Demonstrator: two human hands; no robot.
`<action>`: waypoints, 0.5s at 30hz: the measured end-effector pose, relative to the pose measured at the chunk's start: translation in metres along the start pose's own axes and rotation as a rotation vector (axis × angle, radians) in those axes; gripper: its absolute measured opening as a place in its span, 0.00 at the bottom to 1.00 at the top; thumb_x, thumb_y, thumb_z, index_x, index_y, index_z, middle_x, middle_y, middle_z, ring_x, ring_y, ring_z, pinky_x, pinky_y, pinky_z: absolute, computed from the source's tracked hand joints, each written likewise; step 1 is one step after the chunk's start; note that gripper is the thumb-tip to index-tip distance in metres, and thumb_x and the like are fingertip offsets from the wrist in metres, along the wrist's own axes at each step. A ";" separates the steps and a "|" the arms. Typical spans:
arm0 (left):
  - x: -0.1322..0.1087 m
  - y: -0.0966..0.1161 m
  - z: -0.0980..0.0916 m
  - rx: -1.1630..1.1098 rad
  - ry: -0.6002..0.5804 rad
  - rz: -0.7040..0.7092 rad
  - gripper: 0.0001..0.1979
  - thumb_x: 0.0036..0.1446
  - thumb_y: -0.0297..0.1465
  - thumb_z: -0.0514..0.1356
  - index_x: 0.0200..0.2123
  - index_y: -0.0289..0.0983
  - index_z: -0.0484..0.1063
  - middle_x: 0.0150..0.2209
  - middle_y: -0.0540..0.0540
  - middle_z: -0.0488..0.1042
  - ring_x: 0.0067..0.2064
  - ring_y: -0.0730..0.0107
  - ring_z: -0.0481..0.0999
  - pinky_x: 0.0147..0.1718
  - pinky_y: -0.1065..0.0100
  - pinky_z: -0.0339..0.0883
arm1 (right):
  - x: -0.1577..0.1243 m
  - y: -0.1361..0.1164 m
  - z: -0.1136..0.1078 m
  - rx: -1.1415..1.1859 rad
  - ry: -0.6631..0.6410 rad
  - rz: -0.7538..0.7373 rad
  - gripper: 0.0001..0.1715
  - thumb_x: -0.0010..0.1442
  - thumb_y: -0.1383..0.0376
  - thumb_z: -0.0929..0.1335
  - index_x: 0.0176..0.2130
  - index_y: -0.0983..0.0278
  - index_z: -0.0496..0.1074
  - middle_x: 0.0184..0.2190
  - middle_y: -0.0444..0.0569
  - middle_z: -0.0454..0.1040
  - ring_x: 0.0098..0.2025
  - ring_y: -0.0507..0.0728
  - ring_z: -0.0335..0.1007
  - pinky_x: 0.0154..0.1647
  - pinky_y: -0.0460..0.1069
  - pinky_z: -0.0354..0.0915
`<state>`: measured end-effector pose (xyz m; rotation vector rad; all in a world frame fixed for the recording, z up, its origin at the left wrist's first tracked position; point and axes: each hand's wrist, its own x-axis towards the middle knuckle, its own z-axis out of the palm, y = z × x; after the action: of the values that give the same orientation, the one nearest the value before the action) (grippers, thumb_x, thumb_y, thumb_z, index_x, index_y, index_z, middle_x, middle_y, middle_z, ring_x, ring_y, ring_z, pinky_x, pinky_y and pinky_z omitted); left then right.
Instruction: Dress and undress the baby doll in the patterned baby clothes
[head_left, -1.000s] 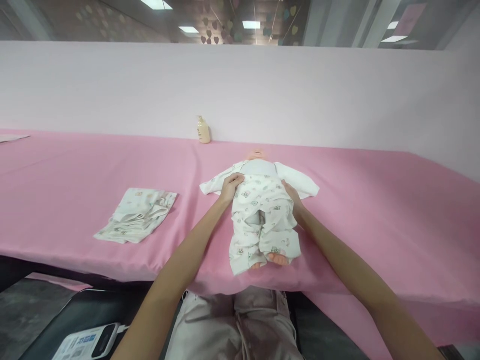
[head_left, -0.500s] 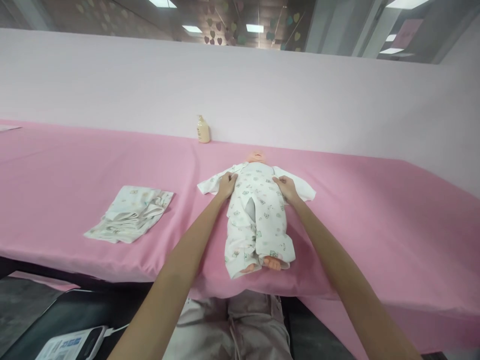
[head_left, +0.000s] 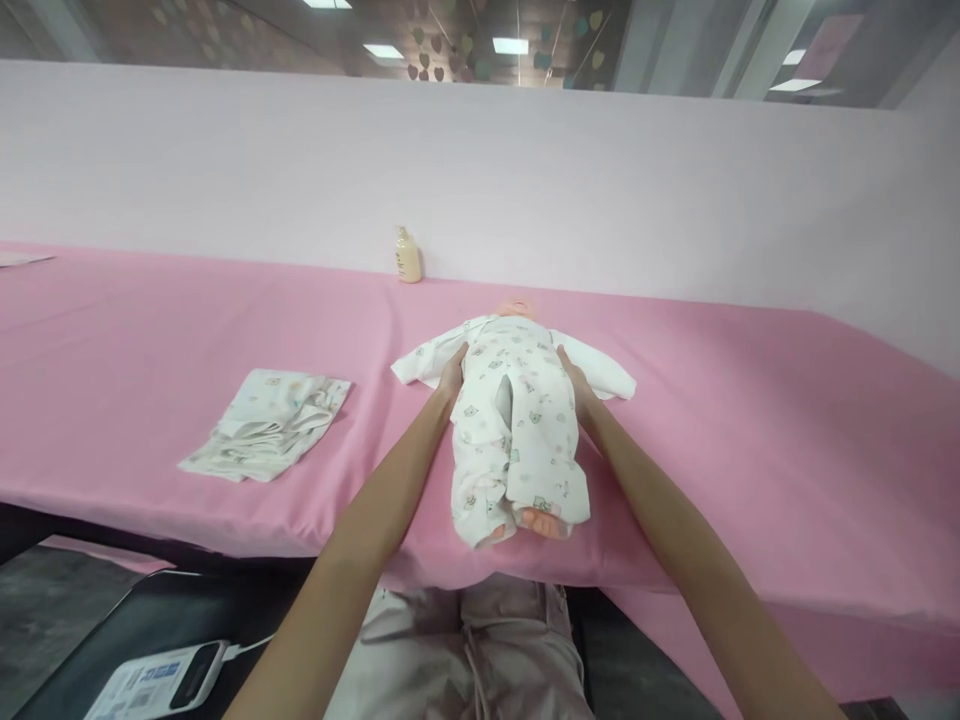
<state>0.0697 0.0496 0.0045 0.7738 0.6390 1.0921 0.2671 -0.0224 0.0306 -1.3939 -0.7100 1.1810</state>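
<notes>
A baby doll point(head_left: 516, 309) lies on its back on the pink-covered table, its head toward the wall and its feet near the front edge. It wears a white long-sleeved top point(head_left: 435, 357) and white printed trousers point(head_left: 544, 420) that reach up over the belly. A grey patch shows through a gap between the trouser legs. My left hand point(head_left: 451, 375) is closed around the left side of the doll's waist, and my right hand point(head_left: 576, 380) grips the opposite side. Thumbs lie along the trousers; the other fingers are mostly hidden beside and under the body.
Left of the doll lies a folded printed cloth point(head_left: 270, 425). A cream pump bottle point(head_left: 408, 256) stands at the back by the white wall point(head_left: 300, 160). At the lower left, a white device with a cable point(head_left: 161, 685) rests on a black seat point(head_left: 202, 610).
Both my hands have shifted from pinching the trousers' upper front to holding the doll's sides, fingers passing out of sight beneath. The trouser top sits slightly higher on the belly.
</notes>
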 end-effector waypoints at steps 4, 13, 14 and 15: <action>-0.003 0.004 0.001 -0.066 -0.064 0.007 0.18 0.61 0.41 0.51 0.42 0.34 0.73 0.35 0.44 0.78 0.46 0.59 0.75 0.51 0.60 0.65 | -0.003 0.001 0.008 0.106 -0.138 -0.002 0.22 0.60 0.50 0.62 0.41 0.63 0.72 0.42 0.51 0.76 0.43 0.57 0.71 0.40 0.47 0.68; 0.005 0.008 -0.003 0.329 0.071 0.259 0.10 0.54 0.37 0.54 0.30 0.36 0.69 0.31 0.47 0.74 0.38 0.64 0.73 0.44 0.62 0.66 | 0.026 0.013 -0.001 -0.112 -0.102 -0.277 0.15 0.53 0.54 0.61 0.24 0.62 0.64 0.23 0.46 0.69 0.31 0.56 0.67 0.34 0.49 0.65; 0.006 0.009 -0.003 0.448 0.088 0.309 0.10 0.55 0.37 0.53 0.28 0.37 0.68 0.31 0.47 0.74 0.38 0.64 0.72 0.44 0.63 0.66 | 0.028 0.013 -0.003 -0.182 -0.079 -0.333 0.15 0.53 0.54 0.61 0.24 0.62 0.64 0.24 0.46 0.70 0.31 0.56 0.66 0.34 0.49 0.65; 0.007 0.010 -0.003 0.583 0.105 0.365 0.10 0.55 0.36 0.53 0.27 0.37 0.67 0.32 0.47 0.73 0.38 0.64 0.72 0.44 0.63 0.65 | 0.031 0.012 -0.004 -0.242 -0.047 -0.390 0.14 0.52 0.55 0.61 0.25 0.62 0.64 0.26 0.46 0.70 0.32 0.56 0.66 0.35 0.49 0.65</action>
<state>0.0646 0.0594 0.0100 1.3810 0.9491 1.2995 0.2779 0.0020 0.0112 -1.3474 -1.1303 0.8417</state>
